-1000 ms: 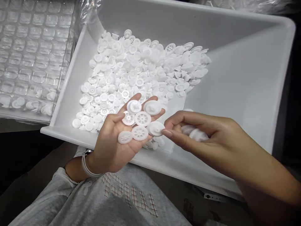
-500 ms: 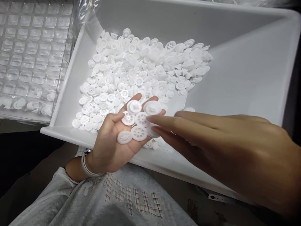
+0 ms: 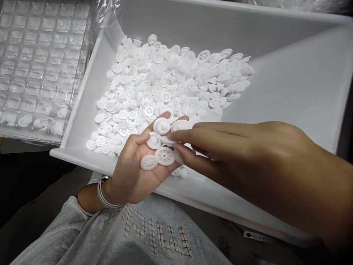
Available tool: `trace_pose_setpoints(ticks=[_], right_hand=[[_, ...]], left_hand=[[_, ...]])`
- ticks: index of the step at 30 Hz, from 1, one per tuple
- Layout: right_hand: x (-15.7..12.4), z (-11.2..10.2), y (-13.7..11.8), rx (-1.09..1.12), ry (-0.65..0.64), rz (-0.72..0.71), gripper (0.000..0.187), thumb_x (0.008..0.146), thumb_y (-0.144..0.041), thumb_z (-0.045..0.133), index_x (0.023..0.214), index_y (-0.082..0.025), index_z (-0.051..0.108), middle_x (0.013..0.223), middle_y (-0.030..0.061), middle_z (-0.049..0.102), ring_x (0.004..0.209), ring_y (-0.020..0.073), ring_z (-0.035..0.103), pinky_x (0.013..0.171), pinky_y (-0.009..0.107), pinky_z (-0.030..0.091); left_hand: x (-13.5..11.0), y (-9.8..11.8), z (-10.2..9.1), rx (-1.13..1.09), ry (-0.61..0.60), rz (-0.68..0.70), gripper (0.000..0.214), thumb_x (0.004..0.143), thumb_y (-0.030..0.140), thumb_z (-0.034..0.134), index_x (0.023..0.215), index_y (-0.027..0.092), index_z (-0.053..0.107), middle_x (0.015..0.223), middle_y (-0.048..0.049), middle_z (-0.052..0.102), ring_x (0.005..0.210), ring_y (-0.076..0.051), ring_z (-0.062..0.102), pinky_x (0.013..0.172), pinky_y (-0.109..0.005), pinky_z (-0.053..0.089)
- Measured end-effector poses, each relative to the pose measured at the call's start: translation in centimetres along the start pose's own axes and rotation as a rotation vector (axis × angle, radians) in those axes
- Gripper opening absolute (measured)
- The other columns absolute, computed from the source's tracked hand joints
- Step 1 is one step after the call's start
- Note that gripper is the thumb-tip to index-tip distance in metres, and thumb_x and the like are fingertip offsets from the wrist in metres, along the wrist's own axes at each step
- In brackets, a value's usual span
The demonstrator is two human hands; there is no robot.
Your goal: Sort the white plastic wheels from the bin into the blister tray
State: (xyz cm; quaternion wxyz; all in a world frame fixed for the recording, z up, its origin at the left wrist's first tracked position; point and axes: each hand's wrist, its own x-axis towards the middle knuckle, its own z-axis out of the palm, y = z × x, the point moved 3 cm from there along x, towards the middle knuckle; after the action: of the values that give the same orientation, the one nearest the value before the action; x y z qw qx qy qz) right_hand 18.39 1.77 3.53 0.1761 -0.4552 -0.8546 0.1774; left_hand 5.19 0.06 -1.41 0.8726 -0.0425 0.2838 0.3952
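Note:
Palm up, my left hand (image 3: 143, 173) cradles several white plastic gears (image 3: 164, 156), its thumb resting against one at the side. My right hand (image 3: 248, 158) reaches in from the right, and its thumb and forefinger pinch one white plastic gear (image 3: 168, 141) in that group. The pinched gear is tilted, and fingers cover part of it. Other gears at the right of the palm are partly hidden behind the right hand. Beneath both hands lies a heap of similar white gears (image 3: 165, 81) in a pale grey bin (image 3: 298, 77).
Left of the bin stands a clear plastic tray (image 3: 41, 70) with rows of square pockets; white parts (image 3: 41, 123) sit in its nearest row. Clear plastic film (image 3: 106, 11) hangs at the bin's far left corner. The bin's front rim (image 3: 82, 160) runs just above my lap.
My right fingers have closed on a gear in the left palm and tilted it from flat. The gear nearest my left fingertips has turned over slightly. The view has shifted a little.

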Motion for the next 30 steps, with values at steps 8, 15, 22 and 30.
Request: trace_pose_setpoints(ticks=[8, 15, 22, 30], right_hand=[[0.4, 0.8, 0.2, 0.253, 0.084, 0.163, 0.007, 0.088, -0.021, 0.06, 0.081, -0.021, 0.061, 0.068, -0.0049, 0.066, 0.052, 0.0082, 0.059, 0.048, 0.02, 0.045], [-0.4, 1.2, 0.1, 0.101, 0.198, 0.223, 0.006, 0.089, -0.019, 0.059, 0.091, -0.023, 0.055, 0.071, -0.0048, 0.064, 0.06, 0.0098, 0.062, 0.055, 0.022, 0.048], [-0.6, 1.5, 0.5, 0.099, 0.225, 0.231, 0.011, 0.088, -0.02, 0.062, 0.097, -0.021, 0.055, 0.07, -0.0052, 0.06, 0.058, 0.0091, 0.06, 0.053, 0.021, 0.047], [-1.4, 1.5, -0.3, -0.001, 0.236, 0.167, 0.012, 0.094, -0.024, 0.057, 0.105, -0.021, 0.056, 0.065, -0.0046, 0.059, 0.051, 0.008, 0.055, 0.045, 0.022, 0.04]], left_hand=[[0.0, 0.0, 0.0, -0.03, -0.002, -0.001, 0.052, 0.093, 0.026, 0.037, 0.144, 0.017, 0.043, 0.139, -0.0075, 0.059, 0.138, -0.026, 0.046, 0.12, -0.047, 0.03], [0.0, 0.0, 0.2, -0.032, 0.005, -0.009, 0.052, 0.093, 0.026, 0.035, 0.144, 0.017, 0.042, 0.136, -0.0075, 0.061, 0.137, -0.025, 0.048, 0.12, -0.047, 0.03], [0.1, -0.1, 0.2, -0.017, 0.007, -0.01, 0.052, 0.093, 0.027, 0.036, 0.144, 0.018, 0.042, 0.137, -0.0065, 0.061, 0.137, -0.024, 0.047, 0.121, -0.045, 0.029], [0.0, -0.1, 0.0, -0.005, -0.023, -0.008, 0.052, 0.092, 0.026, 0.037, 0.142, 0.02, 0.045, 0.138, -0.005, 0.06, 0.138, -0.025, 0.046, 0.122, -0.046, 0.027]])
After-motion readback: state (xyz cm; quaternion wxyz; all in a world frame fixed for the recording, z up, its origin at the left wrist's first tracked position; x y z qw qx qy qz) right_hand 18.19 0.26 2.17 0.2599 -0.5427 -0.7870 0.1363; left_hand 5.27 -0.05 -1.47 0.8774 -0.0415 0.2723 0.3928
